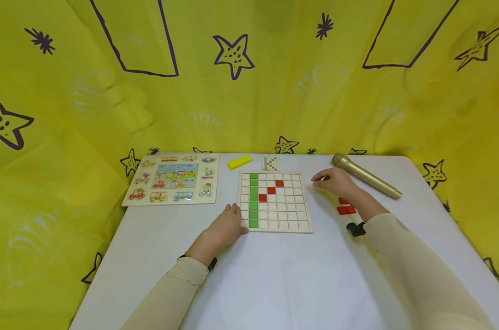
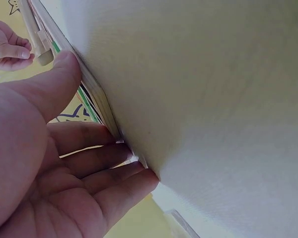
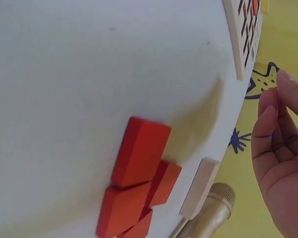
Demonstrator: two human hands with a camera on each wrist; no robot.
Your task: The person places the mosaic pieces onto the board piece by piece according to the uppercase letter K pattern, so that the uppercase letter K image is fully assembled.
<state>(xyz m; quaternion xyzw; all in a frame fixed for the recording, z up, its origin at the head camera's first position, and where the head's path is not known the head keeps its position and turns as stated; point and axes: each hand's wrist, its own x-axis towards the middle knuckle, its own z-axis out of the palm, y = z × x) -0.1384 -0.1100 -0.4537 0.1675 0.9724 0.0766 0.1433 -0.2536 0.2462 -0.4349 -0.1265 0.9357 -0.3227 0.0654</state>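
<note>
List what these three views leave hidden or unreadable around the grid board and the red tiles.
- Red tiles, head view: the right forearm covers part of the pile, so no count; the right wrist view cuts it at the bottom edge.
- Pattern card, head view: too small to read.
- Right hand, head view: whether its fingers pinch anything is unclear.
- Grid board, left wrist view: only its edge shows, behind the left hand.

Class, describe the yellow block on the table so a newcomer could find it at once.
Start at the white table and find the wooden grid board in its middle. Just beyond the board's far left corner lies the yellow block, flat and alone. It is the only yellow piece; the board's tiles are green and red.
</note>
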